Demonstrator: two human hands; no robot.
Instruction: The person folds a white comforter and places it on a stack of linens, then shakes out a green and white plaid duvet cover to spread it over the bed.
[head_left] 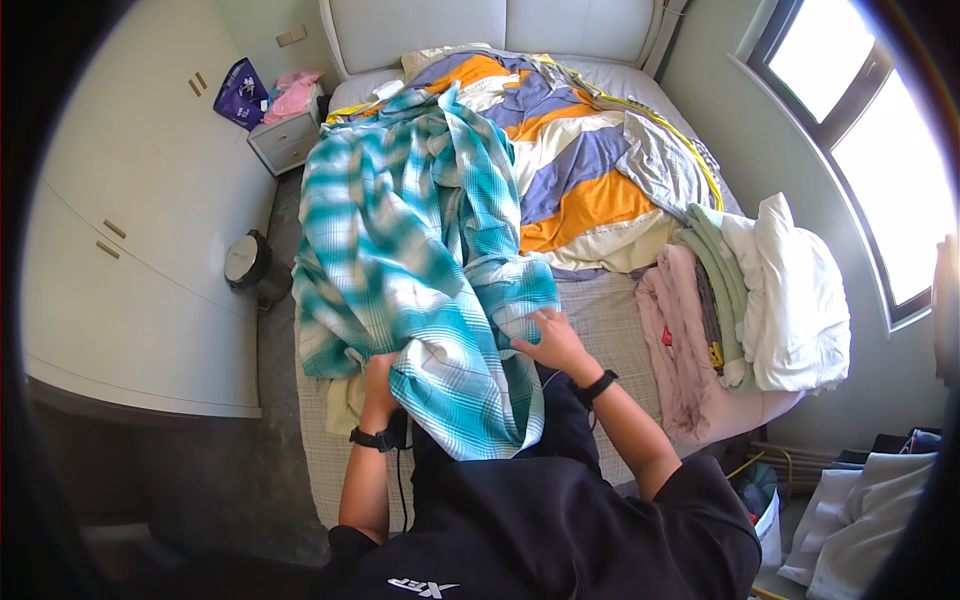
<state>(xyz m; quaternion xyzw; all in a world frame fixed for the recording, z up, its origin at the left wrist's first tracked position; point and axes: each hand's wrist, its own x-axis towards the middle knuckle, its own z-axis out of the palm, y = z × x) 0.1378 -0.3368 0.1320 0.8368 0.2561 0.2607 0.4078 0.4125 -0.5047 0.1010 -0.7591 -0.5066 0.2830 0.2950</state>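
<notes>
Plaid cloth (375,230), teal-white: running lengthwise toward the bed's (590,310) foot edge, lying between left hand (380,380) (fingers hiding, grip unclear) and right hand (560,348), fingers spreading loosely.

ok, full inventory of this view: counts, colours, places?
plaid cloth: 1, teal/white, bed's left half
quilt: 1, orange/white/grey-blue, rumpled on bed
bed: 1, pale grey, centre
folded bedding: count unclear, pink/green/white, bed's near right
nightstand: 1, pale, beside bed, left
bag: 1, purple, at nightstand
bundle: 1, pink, on nightstand
bin: 1, black, pale lid, floor left
wardrobe: 1, cream, far left
window: 1, dark frame, right wall
pale fabric: count unclear, lower right
wristbands: 2, black, one per wrist
black top: 1, bottom
left hand, right hand: 2, at plaid cloth
</notes>
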